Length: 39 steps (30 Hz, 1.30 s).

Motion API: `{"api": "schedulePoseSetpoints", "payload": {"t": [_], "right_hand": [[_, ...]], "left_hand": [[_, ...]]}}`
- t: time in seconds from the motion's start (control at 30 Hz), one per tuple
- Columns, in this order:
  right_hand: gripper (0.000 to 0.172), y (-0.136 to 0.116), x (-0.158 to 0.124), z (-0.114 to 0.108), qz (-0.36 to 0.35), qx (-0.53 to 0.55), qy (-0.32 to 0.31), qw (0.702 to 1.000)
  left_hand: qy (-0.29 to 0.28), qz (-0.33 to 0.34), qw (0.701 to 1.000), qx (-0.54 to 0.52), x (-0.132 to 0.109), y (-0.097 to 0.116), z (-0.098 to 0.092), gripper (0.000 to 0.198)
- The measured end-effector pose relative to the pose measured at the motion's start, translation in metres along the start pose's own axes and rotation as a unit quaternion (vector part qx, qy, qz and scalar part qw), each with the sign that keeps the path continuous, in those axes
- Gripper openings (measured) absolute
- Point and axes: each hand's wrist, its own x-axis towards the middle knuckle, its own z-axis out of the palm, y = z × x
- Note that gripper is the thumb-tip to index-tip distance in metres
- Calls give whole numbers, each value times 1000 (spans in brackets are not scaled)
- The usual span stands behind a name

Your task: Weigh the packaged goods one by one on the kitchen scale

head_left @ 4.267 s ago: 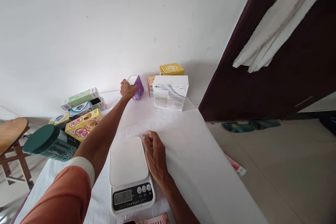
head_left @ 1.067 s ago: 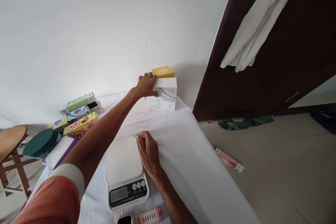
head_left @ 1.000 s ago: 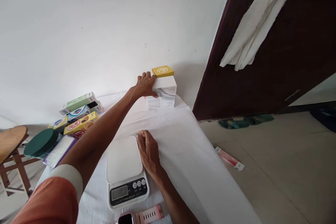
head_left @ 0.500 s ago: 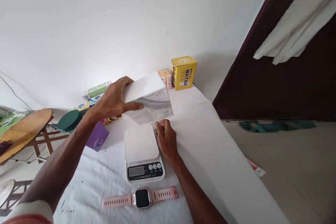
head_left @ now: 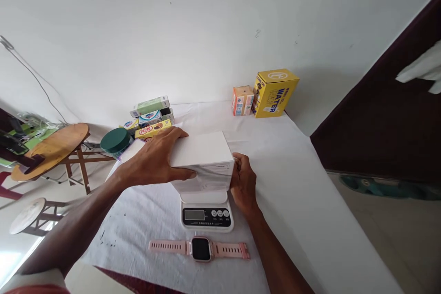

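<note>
A white box (head_left: 203, 156) with small print on its side rests on the white kitchen scale (head_left: 206, 213) in the middle of the table. My left hand (head_left: 155, 161) grips the box's left end, thumb on the front face and fingers over the top. My right hand (head_left: 244, 184) touches the box's right end beside the scale, fingers curled against it. The scale's display and buttons show below the box.
A pink smartwatch (head_left: 200, 249) lies flat in front of the scale. A yellow box (head_left: 274, 93) and a small orange carton (head_left: 242, 100) stand at the far right of the white-covered table (head_left: 292, 183). Stacked packets (head_left: 151, 117) and a green-lidded jar (head_left: 115, 140) sit far left. Wooden stools (head_left: 51, 147) stand left.
My left hand moved from the purple box to the white box at the far end, lifted it, carried it back and lowered it onto the scale. My right hand shifted to the box's side.
</note>
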Motion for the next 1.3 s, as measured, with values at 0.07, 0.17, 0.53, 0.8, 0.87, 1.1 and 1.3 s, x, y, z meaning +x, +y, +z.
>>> {"api": "schedulePoseSetpoints", "payload": {"t": [0.07, 0.17, 0.53, 0.8, 0.87, 1.1, 1.3], "right_hand": [[56, 2, 1, 0, -7, -5, -1, 1000], [56, 3, 1, 1, -12, -15, -2, 1000], [49, 4, 1, 1, -29, -19, -16, 999], [47, 21, 5, 7, -47, 3, -11, 999], [46, 22, 5, 8, -48, -2, -13, 999], [43, 18, 4, 6, -60, -21, -16, 998], [41, 18, 5, 6, -69, -25, -12, 997]], "left_hand": [[-11, 12, 1000, -2, -1, -1, 0, 69], [-12, 32, 999, -1, -6, 1, -4, 90], [-7, 56, 997, 48, -7, 3, 1, 77], [91, -118, 986, 79, -42, -13, -31, 66], [115, -165, 974, 106, -52, -18, -35, 65], [146, -254, 947, 132, -64, -24, -7, 65], [147, -293, 932, 152, -44, -19, 18, 68]]}}
